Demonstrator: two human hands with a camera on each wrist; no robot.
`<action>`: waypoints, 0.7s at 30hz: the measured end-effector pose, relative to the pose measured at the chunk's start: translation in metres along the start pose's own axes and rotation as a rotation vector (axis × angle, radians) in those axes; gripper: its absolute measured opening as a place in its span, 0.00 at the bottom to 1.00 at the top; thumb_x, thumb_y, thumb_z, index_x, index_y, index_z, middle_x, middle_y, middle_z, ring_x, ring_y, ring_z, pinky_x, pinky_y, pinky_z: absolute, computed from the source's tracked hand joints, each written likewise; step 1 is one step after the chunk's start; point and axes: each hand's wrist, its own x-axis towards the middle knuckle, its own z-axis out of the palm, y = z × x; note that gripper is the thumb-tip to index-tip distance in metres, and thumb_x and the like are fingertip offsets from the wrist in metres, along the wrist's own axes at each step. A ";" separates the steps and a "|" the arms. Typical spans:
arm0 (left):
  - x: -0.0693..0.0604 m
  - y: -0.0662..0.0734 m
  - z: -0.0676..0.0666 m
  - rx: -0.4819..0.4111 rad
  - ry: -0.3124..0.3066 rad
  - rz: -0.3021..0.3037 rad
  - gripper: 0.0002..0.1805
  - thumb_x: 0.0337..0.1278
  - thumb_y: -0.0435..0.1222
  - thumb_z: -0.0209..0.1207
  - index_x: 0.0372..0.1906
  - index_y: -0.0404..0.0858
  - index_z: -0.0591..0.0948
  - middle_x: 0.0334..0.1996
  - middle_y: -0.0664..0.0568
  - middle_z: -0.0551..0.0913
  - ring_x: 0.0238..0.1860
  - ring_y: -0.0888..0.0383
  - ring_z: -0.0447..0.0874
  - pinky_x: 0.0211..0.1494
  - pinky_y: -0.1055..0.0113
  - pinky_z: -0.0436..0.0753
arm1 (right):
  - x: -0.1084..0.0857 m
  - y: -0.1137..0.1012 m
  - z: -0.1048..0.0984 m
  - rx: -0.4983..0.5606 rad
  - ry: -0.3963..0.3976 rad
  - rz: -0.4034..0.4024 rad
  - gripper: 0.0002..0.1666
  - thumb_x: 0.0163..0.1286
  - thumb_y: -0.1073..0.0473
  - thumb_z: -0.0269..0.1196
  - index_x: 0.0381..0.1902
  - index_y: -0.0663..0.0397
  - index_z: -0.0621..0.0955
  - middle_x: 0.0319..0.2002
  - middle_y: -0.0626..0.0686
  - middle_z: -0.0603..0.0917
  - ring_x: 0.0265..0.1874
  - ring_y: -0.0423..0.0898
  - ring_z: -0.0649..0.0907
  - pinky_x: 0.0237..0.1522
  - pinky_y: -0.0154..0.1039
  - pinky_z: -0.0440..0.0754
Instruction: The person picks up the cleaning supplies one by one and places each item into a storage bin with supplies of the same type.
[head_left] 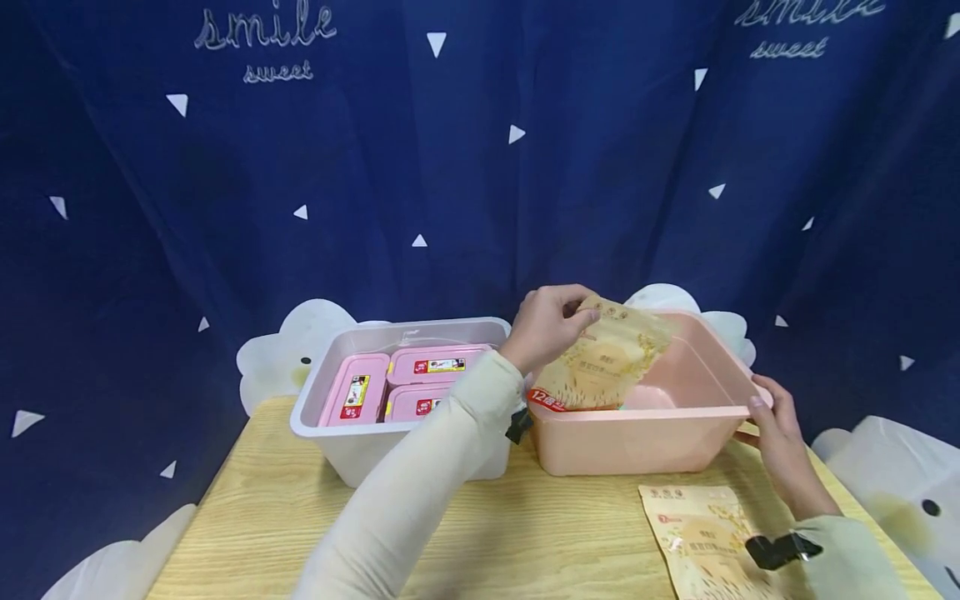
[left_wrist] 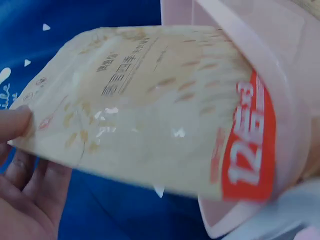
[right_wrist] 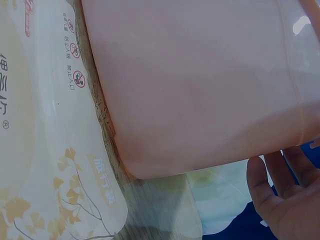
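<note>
My left hand point(head_left: 543, 325) pinches the top corner of a beige plastic packet point(head_left: 600, 358) with a red band along its bottom edge. The packet hangs tilted over the left part of the pink bin point(head_left: 630, 446), its lower end at the rim. In the left wrist view, the thumb lies on the packet's point(left_wrist: 140, 110) printed face and fingers are behind it. At the bin's right end my right hand point(head_left: 783, 450) grips the rim, thumb on top and fingers outside against the wall. A second beige packet point(head_left: 705, 533) lies flat on the table in front of the bin.
To the left stands a pale grey bin point(head_left: 345, 454) holding pink lidded boxes point(head_left: 438, 364) with labels. Both bins rest on a wood-grain table point(head_left: 247, 508). Behind the table hangs a dark blue curtain point(head_left: 360, 183) with white triangles.
</note>
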 end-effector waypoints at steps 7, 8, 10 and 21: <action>0.004 0.003 0.016 0.015 0.010 0.009 0.05 0.63 0.41 0.63 0.39 0.50 0.88 0.25 0.61 0.82 0.28 0.66 0.74 0.29 0.76 0.67 | 0.000 0.002 0.000 0.002 0.008 0.003 0.30 0.82 0.47 0.39 0.77 0.33 0.49 0.66 0.58 0.57 0.44 0.22 0.71 0.37 0.23 0.78; 0.004 0.003 0.017 0.012 0.005 0.006 0.05 0.63 0.42 0.63 0.39 0.50 0.88 0.25 0.61 0.82 0.29 0.66 0.74 0.30 0.76 0.68 | 0.000 0.001 0.000 0.007 0.005 0.005 0.30 0.82 0.47 0.39 0.78 0.33 0.49 0.66 0.58 0.57 0.43 0.22 0.71 0.37 0.23 0.78; 0.005 0.003 0.020 0.006 0.002 -0.014 0.04 0.63 0.42 0.64 0.38 0.50 0.88 0.25 0.61 0.83 0.29 0.65 0.74 0.30 0.75 0.69 | 0.001 0.000 0.001 0.012 0.003 0.007 0.30 0.82 0.47 0.39 0.78 0.34 0.49 0.66 0.60 0.56 0.43 0.22 0.71 0.37 0.23 0.78; 0.007 -0.009 0.029 -0.016 -0.026 -0.068 0.04 0.62 0.41 0.65 0.36 0.48 0.89 0.31 0.59 0.88 0.30 0.67 0.77 0.32 0.75 0.72 | 0.001 -0.003 0.000 0.016 -0.002 0.028 0.31 0.82 0.46 0.38 0.78 0.36 0.47 0.68 0.64 0.53 0.45 0.22 0.69 0.38 0.24 0.79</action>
